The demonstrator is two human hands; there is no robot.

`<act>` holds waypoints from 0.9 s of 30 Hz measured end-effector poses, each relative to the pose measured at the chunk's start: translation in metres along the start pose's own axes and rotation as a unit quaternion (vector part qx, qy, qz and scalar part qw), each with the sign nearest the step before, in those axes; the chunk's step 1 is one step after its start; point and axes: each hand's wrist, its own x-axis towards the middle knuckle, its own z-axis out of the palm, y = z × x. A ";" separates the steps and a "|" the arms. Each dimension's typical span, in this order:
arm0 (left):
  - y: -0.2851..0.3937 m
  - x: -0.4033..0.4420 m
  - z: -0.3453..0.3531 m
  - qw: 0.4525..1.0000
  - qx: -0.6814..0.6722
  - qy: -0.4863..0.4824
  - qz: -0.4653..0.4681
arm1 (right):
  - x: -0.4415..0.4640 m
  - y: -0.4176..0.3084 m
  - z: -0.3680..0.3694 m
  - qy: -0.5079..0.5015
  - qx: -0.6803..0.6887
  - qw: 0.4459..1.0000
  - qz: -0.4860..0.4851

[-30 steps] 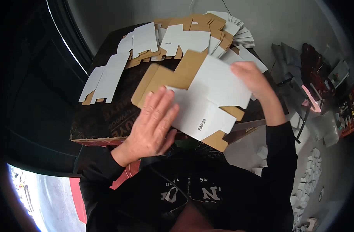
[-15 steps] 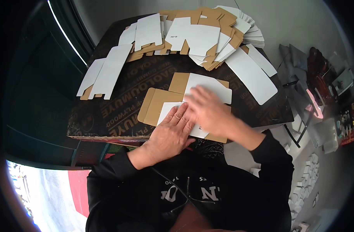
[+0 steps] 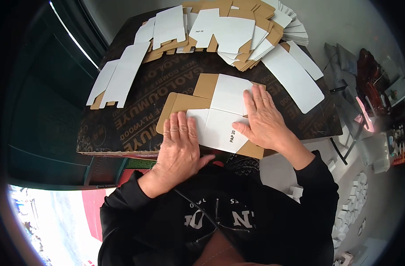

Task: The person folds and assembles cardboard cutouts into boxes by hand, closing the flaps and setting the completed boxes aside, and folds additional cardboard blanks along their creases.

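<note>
A partly folded cardboard box blank [image 3: 223, 124], white on its outer panels and brown on the inner flaps, lies at the near edge of the dark plywood table [image 3: 136, 111]. "PAP 20" is printed on its near white panel. My left hand [image 3: 178, 146] rests flat on the blank's left part, fingers together and stretched out, thumb apart. On the right side, my right hand [image 3: 264, 117] lies flat with fingers extended and thumb spread over the white panels. Neither hand grips anything. Both palms hide parts of the blank beneath them.
Piled box blanks [image 3: 231, 31] spread across the table's far side. A folded blank [image 3: 125, 73] lies at the left, another white blank [image 3: 293, 80] at the right. Small white boxes [image 3: 350, 208] stand on the floor at right. A dark green door [image 3: 43, 106] is at left.
My hands have moved apart from the middle of the blank, the left one to the left and the right one to the right. The view has shifted slightly.
</note>
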 end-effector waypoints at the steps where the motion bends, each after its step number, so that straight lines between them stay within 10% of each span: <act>1: -0.001 -0.002 0.001 1.000 0.002 0.001 -0.001 | -0.002 0.002 0.001 0.002 0.000 1.000 -0.001; 16: -0.017 0.002 -0.018 0.995 0.064 0.060 -0.036 | -0.021 0.014 -0.014 0.014 -0.050 0.997 0.051; 27: -0.056 0.051 -0.064 0.991 -0.128 0.046 0.010 | -0.061 -0.022 -0.022 0.138 -0.064 0.969 -0.195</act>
